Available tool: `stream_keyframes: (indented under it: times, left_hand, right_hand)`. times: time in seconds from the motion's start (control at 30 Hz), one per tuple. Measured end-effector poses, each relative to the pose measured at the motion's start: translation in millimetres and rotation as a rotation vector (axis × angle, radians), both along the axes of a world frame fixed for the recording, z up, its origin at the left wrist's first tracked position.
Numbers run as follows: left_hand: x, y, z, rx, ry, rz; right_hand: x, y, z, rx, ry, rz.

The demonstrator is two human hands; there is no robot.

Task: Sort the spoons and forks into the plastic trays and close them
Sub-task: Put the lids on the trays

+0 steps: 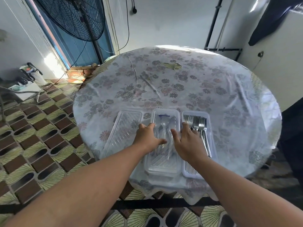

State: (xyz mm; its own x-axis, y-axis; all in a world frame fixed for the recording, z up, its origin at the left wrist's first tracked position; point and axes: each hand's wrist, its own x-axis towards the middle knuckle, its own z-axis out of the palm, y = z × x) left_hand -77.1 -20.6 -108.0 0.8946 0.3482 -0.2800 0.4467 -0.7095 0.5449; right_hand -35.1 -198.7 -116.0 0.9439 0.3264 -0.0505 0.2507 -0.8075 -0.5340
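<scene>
Near the front edge of the round table (172, 76), three clear plastic pieces lie side by side. The middle tray (161, 167) holds spoons (164, 124) under a clear lid (164, 114). My left hand (147, 135) grips the lid's left edge, its thumb spread across the top. On the right edge my right hand (188, 139) grips the same lid. The right tray (209, 116) stands uncovered with several forks (199, 122) in it, tines pointing away from me. A loose clear lid (126, 126) lies flat to the left.
A floral cloth under clear plastic covers the table. A standing fan (73, 17) with a trailing cable is at the back left. Dark fabric (272, 22) hangs at the upper right, and a dark object (293, 138) stands close to the table's right edge.
</scene>
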Motion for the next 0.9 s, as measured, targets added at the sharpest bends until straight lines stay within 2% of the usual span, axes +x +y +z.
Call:
stream_keyframes:
  times: [0.17, 0.33, 0.57, 0.77, 0.9]
  left_hand:
    - [0.3, -0.3, -1.8, 0.015, -0.006, 0.003]
    - [-1.7, -0.8, -4.9, 0.022, -0.034, -0.001]
    - [-8.9, 0.8, -5.6, -0.016, -0.116, 0.006]
    - [-4.4, 0.8, -3.3, 0.01, -0.051, -0.038]
    - [-2.6, 1.9, 0.3, -0.018, -0.049, -0.012]
  right_hand:
    - [4.9, -7.0, 9.2, 0.033, 0.018, -0.024]
    - [10.1, -0.8, 5.4, -0.173, -0.051, -0.016]
    - [3.2, 15.4, -3.0, -0.2, -0.005, 0.013]
    - [-0.5, 10.7, -6.7, -0.247, 0.067, 0.015]
    - [-7.1, 14.2, -6.8, -0.255, 0.023, 0.002]
